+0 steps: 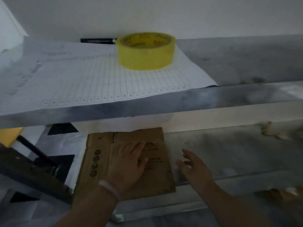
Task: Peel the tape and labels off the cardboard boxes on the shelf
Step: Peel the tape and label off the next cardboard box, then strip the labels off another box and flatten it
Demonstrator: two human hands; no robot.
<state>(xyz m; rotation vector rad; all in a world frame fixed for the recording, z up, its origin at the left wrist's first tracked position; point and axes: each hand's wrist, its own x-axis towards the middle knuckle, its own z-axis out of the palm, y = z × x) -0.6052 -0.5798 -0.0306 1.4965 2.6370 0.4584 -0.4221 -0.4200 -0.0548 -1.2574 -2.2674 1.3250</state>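
Note:
A flattened brown cardboard box [101, 154] lies on the lower metal shelf [237, 154], printed with round green marks on its left side and faint text on the right. My left hand [129, 167] lies flat on the cardboard with straight fingers, a pale bracelet on the wrist. Just past the box's right edge, my right hand [195, 167] hovers over the shelf with its fingers spread and nothing in it. The view is blurred, so I cannot make out tape or labels on the box.
On the upper shelf [246, 97] sit a yellow tape roll [146, 51], a black marker [98, 40] behind it, and a large gridded paper sheet [73, 76]. White plastic sheeting [65, 141] and a dark metal bracket [24, 166] lie left of the box.

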